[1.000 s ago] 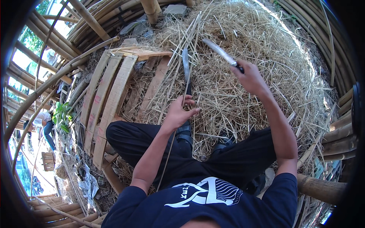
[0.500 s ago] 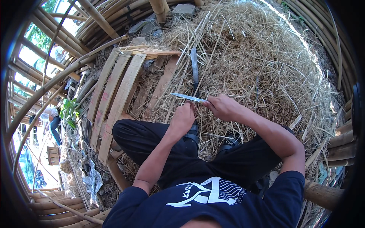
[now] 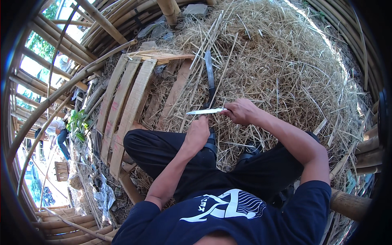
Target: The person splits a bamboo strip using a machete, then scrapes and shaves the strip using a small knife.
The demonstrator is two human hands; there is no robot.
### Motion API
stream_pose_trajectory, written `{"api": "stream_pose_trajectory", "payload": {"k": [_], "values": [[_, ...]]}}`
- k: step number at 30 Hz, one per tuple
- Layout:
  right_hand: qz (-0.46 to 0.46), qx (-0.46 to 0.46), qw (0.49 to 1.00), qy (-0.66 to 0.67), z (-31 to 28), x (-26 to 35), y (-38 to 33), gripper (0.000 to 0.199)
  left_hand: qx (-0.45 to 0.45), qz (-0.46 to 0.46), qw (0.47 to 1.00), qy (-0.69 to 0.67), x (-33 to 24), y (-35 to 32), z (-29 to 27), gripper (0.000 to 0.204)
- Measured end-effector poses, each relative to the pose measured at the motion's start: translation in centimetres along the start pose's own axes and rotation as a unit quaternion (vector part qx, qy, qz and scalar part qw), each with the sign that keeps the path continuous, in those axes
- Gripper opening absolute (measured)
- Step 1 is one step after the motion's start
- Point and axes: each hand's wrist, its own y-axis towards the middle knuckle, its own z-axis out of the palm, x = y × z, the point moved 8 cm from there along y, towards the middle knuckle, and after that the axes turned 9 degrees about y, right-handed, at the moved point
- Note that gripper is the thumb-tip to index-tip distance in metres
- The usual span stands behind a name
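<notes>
My right hand (image 3: 241, 111) grips the handle of a knife (image 3: 204, 111) whose pale blade lies level and points left. My left hand (image 3: 197, 132) is closed around a thin bamboo strip (image 3: 210, 77) that stands up from between my knees and runs away from me over the straw. The blade's edge meets the strip just above my left fist. I sit with both legs in black trousers drawn up, feet in dark shoes (image 3: 211, 145) on the straw.
A big heap of dry bamboo shavings and straw (image 3: 286, 69) fills the ground ahead and right. A wooden pallet (image 3: 126, 106) lies to the left. Bamboo poles (image 3: 61, 53) ring the spot, a thick one (image 3: 351, 204) by my right hip. A person (image 3: 57, 130) stands far left, below.
My right hand swung the knife down from raised up on the right to level against the strip above my left hand. The left hand kept its hold.
</notes>
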Motion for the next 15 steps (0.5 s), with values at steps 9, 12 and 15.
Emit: {"api": "stream_pose_trajectory", "payload": {"k": [9, 12, 15], "values": [[0.032, 0.036, 0.996, -0.072, 0.0, -1.8, 0.8, 0.049, -0.004, -0.007, 1.0, 0.009, 0.4, -0.5, -0.1, 0.025], [0.054, 0.042, 0.995, -0.07, -0.2, -2.2, 0.8, 0.052, -0.01, -0.004, 1.0, 0.011, 0.7, -0.8, -0.1, 0.025], [0.025, 0.014, 0.997, -0.073, -0.7, -2.5, 0.8, 0.048, -0.02, 0.003, 1.0, 0.006, 0.7, -0.3, 0.3, 0.025]]}}
